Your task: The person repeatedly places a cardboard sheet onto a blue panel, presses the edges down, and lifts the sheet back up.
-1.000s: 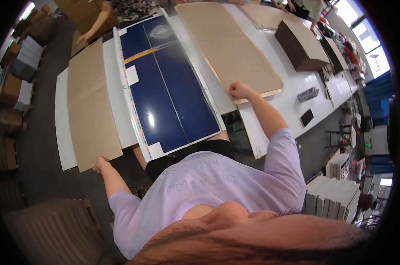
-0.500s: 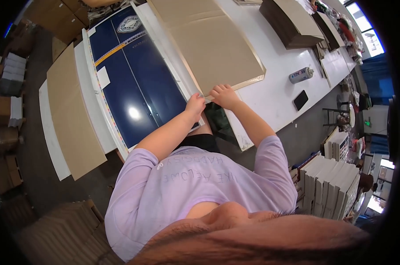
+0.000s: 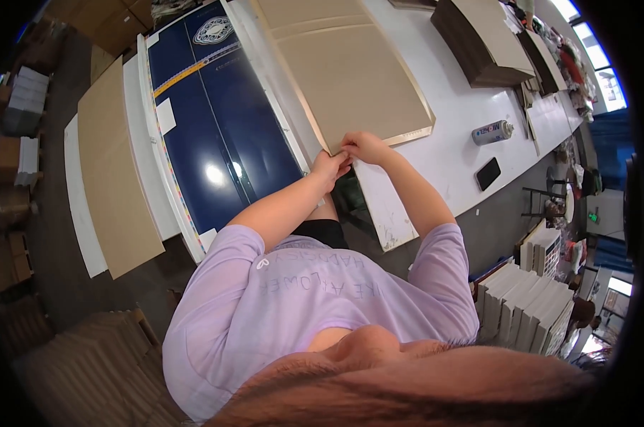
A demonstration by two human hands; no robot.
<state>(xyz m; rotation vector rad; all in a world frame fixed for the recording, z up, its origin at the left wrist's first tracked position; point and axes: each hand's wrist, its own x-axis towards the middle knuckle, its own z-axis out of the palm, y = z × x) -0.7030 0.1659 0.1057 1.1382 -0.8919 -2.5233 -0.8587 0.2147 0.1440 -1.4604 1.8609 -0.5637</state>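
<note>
Bent forward in a lilac T-shirt (image 3: 315, 299), with left hand (image 3: 327, 169) and right hand (image 3: 365, 147) meeting at the near left corner of a long tan board (image 3: 347, 75), lying flat on a white table (image 3: 400, 192) and edged with shiny strips. Seen with fingers of both hands curled and bunched close together at the board's corner; cannot tell, at this size, the exact bit between the fingertips. Flanked on the board's left by a glossy navy printed sheet (image 3: 222, 117) and, farther left, by a tan panel (image 3: 115, 171). Joined on the board's right by an aerosol can (image 3: 493, 132), a black smartphone (image 3: 488, 174) and a brown stack of boards (image 3: 482, 46).
</note>
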